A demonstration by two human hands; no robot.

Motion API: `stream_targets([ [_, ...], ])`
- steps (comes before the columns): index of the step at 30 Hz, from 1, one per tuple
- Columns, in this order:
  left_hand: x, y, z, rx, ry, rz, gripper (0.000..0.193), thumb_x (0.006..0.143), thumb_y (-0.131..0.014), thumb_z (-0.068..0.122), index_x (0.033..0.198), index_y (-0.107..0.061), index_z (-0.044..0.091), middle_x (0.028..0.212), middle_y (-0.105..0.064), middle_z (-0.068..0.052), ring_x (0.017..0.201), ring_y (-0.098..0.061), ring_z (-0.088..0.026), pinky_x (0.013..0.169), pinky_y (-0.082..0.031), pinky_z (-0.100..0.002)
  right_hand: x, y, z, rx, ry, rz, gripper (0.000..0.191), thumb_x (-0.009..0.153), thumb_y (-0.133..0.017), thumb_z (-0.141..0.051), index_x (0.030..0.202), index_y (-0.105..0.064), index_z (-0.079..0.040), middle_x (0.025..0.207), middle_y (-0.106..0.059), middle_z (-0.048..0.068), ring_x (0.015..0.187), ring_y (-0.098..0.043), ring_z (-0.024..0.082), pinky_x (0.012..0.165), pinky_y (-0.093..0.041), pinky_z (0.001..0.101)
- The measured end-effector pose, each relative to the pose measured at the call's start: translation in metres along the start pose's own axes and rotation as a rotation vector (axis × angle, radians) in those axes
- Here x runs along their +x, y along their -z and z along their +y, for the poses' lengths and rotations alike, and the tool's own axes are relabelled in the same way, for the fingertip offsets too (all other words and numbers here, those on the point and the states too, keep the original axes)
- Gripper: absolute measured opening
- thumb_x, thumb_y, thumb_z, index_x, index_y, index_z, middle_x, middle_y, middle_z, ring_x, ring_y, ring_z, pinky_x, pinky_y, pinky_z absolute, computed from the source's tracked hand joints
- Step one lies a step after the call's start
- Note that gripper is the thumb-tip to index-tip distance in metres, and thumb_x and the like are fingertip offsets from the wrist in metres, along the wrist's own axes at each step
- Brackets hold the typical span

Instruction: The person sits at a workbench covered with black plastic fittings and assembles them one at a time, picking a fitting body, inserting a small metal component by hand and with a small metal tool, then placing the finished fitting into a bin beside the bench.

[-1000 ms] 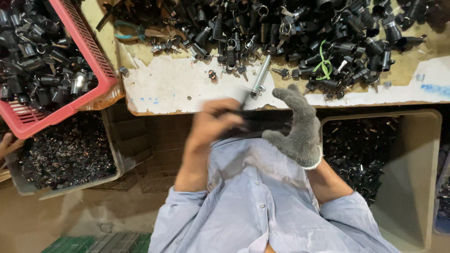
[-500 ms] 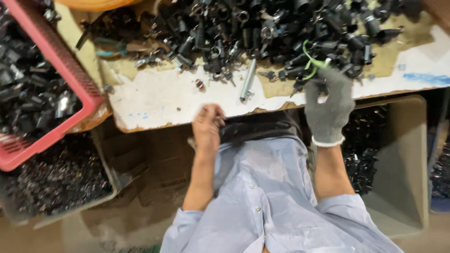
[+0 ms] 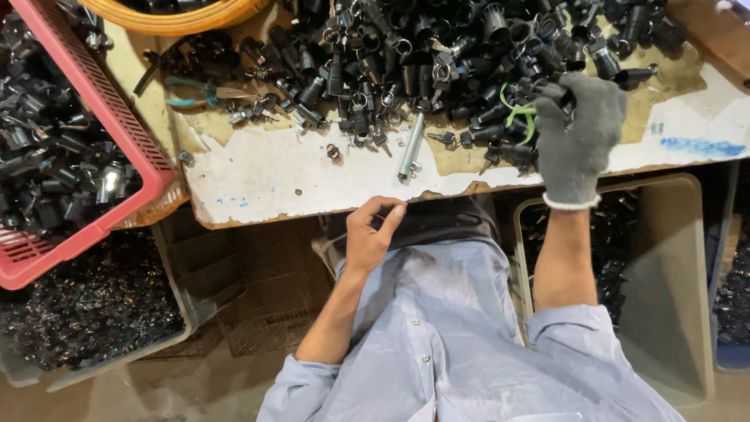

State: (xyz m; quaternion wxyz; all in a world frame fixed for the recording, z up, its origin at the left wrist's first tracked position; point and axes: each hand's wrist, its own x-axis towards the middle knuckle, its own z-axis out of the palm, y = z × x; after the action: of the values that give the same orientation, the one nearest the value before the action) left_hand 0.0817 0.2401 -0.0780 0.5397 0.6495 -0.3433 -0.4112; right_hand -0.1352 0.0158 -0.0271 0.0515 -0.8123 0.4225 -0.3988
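Fingers (image 3: pixel 556 92) dig among black parts (image 3: pixel 437 55) beside red crate (image 3: pixel 117 148).

Red basket (image 3: pixel 117 133): overhangs the worktop's left edge, full of black parts.
Pliers (image 3: pixel 199 92): teal-handled, lying near the worktop's back left.
Metal cylinder (image 3: pixel 411 147): silvery, lying towards the front edge, mid-worktop.
Yellow rim (image 3: pixel 176 16): round, at the back left corner.
Grey bin (image 3: pixel 101 312): below the worktop's left edge, holding dark parts.
Beige bin (image 3: pixel 680 297): below the right front edge.
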Motion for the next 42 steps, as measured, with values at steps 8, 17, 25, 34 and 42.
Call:
stream_targets([
  [8, 0.024, -0.011, 0.07, 0.104, -0.617, -0.162, 0.038, 0.085, -0.075, 0.012, 0.12, -0.065, 0.001, 0.12, -0.065, -0.014, 0.11, -0.062, -0.03, 0.092, -0.05, -0.04, -0.008, 0.038, -0.102, 1.073, -0.071, -0.121, 0.04, 0.089, -0.079, -0.042, 0.108, -0.064, -0.011, 0.114, -0.064, 0.003, 0.114, -0.06, 0.018, 0.113, -0.045, 0.0406],
  [17, 0.014, -0.019, 0.031, -0.096, -0.468, -0.456, 0.022, 0.086, -0.068, 0.001, 0.109, -0.067, 0.002, 0.094, -0.068, -0.012, 0.086, -0.067, -0.027, 0.083, -0.055, -0.033, -0.025, 0.046, -0.127, 1.139, -0.123, -0.596, 0.048, 0.083, -0.085, -0.029, 0.122, -0.071, -0.006, 0.124, -0.07, 0.011, 0.121, -0.065, 0.024, 0.12, -0.04, 0.0505],
  [25, 0.0, -0.009, 0.025, 0.097, -0.537, -0.37, 0.024, 0.082, -0.069, -0.005, 0.104, -0.066, 0.004, 0.093, -0.065, -0.012, 0.087, -0.065, -0.032, 0.079, -0.053, -0.039, -0.032, 0.044, -0.131, 0.837, 0.061, -0.507, 0.045, 0.074, -0.086, -0.017, 0.116, -0.073, -0.009, 0.107, -0.073, 0.006, 0.106, -0.071, 0.026, 0.127, -0.039, 0.0576],
  [34, -0.007, -0.013, 0.044, 0.222, -0.668, -0.166, 0.036, 0.077, -0.072, -0.004, 0.112, -0.068, 0.003, 0.105, -0.071, -0.013, 0.094, -0.07, -0.032, 0.081, -0.057, -0.039, -0.042, 0.045, -0.137, 0.789, 0.1, -0.407, 0.041, 0.079, -0.086, -0.018, 0.116, -0.072, -0.008, 0.102, -0.072, 0.005, 0.101, -0.069, 0.027, 0.121, -0.045, 0.0567],
  [42, -0.014, -0.012, 0.053, 0.279, -0.7, 0.0, 0.043, 0.076, -0.08, 0.004, 0.117, -0.067, 0.002, 0.108, -0.071, -0.011, 0.094, -0.07, -0.031, 0.082, -0.057, -0.039, -0.066, 0.03, -0.132, 0.874, -0.02, -0.275, 0.048, 0.078, -0.09, -0.014, 0.117, -0.063, -0.009, 0.107, -0.072, 0.005, 0.106, -0.066, 0.025, 0.115, -0.048, 0.0497],
])
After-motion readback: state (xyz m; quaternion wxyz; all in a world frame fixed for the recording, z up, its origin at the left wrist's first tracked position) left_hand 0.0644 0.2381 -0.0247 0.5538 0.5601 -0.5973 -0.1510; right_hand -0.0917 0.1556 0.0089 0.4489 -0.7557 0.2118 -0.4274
